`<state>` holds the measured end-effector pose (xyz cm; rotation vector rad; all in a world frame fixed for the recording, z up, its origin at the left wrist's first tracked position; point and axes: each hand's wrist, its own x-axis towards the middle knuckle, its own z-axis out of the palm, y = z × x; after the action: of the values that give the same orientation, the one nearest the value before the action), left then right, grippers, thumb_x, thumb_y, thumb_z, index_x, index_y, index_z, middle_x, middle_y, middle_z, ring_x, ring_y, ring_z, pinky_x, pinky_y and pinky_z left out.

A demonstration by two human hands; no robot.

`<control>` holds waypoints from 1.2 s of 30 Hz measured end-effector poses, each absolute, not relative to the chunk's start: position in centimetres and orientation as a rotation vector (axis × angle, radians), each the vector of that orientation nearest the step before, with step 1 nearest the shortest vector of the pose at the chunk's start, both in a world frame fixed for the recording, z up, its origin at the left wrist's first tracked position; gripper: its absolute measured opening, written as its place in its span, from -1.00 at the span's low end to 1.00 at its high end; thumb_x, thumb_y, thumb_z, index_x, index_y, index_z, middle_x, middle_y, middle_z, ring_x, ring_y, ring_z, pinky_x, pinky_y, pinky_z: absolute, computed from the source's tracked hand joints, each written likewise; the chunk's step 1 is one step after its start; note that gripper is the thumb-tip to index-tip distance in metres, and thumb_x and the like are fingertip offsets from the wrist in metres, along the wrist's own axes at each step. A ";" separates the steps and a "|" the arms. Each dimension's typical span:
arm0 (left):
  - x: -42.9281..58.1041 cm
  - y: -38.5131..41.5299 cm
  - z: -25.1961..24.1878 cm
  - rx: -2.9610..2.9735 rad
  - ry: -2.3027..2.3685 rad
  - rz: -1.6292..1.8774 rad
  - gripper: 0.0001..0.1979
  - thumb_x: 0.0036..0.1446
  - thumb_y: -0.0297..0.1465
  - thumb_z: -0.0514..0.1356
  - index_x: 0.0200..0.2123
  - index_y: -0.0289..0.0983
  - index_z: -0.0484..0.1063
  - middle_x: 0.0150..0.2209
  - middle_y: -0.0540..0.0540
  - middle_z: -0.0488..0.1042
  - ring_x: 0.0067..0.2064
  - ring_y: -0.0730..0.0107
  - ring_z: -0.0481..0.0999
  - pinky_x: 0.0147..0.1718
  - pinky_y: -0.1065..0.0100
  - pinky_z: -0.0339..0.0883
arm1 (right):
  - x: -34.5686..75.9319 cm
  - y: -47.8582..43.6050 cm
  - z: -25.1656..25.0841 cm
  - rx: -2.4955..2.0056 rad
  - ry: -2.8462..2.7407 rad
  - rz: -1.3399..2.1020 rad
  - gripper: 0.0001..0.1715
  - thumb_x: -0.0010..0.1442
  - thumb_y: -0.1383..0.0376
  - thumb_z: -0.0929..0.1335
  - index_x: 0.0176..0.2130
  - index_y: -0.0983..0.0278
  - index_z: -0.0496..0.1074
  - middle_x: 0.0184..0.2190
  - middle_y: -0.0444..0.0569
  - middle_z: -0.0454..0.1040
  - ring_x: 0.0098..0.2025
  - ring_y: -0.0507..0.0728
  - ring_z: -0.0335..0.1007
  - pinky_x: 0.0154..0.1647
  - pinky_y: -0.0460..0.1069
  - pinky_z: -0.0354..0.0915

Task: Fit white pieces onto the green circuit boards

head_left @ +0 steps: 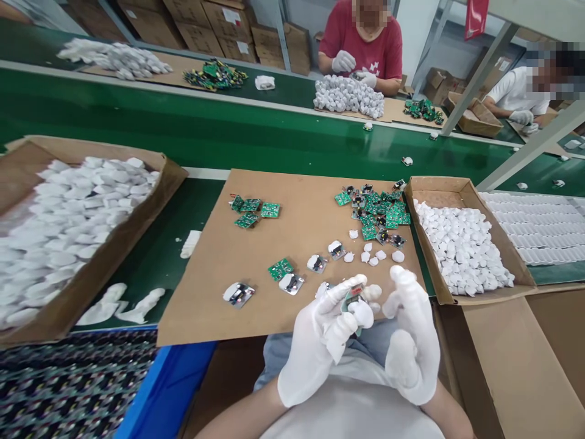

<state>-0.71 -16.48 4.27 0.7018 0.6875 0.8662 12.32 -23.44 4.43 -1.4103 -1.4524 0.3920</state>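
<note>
Both my hands wear white gloves and are held close over my lap. My left hand [320, 338] pinches a small green circuit board [354, 300] with a white plastic piece on it. My right hand [410, 341] is curled beside it, fingertips touching the white piece [372, 292]; whether it holds anything of its own I cannot make out. Just ahead lies a brown cardboard sheet [297, 225] with a pile of green boards [377, 213], a smaller group of boards [251, 210], small white caps [372, 256] and several boards fitted with white pieces [292, 281].
A cardboard box of white parts [461, 244] stands at the right, a larger one [68, 225] at the left. A green conveyor belt [228, 122] runs behind. Two other people in white gloves work at the far side, by heaps of white parts [348, 96].
</note>
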 end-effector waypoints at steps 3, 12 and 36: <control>-0.7 -16.5 4.2 0.733 0.748 0.870 -0.45 -0.15 -0.08 0.46 -0.11 -0.26 0.62 -0.38 -0.13 0.60 -0.30 0.22 0.55 -0.17 0.25 0.47 | 12.0 -22.9 4.2 -1.366 -1.609 0.190 -0.41 0.36 0.25 0.22 0.33 0.04 0.16 0.18 0.09 0.38 0.11 0.36 0.43 0.03 0.24 0.44; -1.0 -16.5 4.1 0.735 0.754 0.836 -0.40 -0.22 -0.06 0.49 -0.11 -0.25 0.62 -0.30 -0.15 0.62 -0.24 0.20 0.57 -0.17 0.33 0.46 | 12.2 -22.3 4.3 -1.269 -1.668 0.119 -0.43 0.37 0.24 0.23 0.33 0.09 0.19 0.01 0.09 0.53 -0.15 0.24 0.54 -0.25 0.13 0.47; -0.9 -16.2 4.9 0.815 0.808 0.815 -0.57 -0.14 -0.02 0.43 -0.34 -0.23 0.57 -0.36 -0.10 0.52 -0.26 0.18 0.50 -0.16 0.24 0.42 | 11.5 -21.4 3.9 -1.397 -1.811 -0.208 -0.37 0.46 0.12 0.06 0.41 0.24 -0.04 0.13 0.23 0.37 -0.13 0.21 0.48 -0.21 0.10 0.40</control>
<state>-0.91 -16.23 4.91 0.8152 0.8081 0.8152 11.51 -21.39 3.85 -1.3967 -1.8112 -0.2081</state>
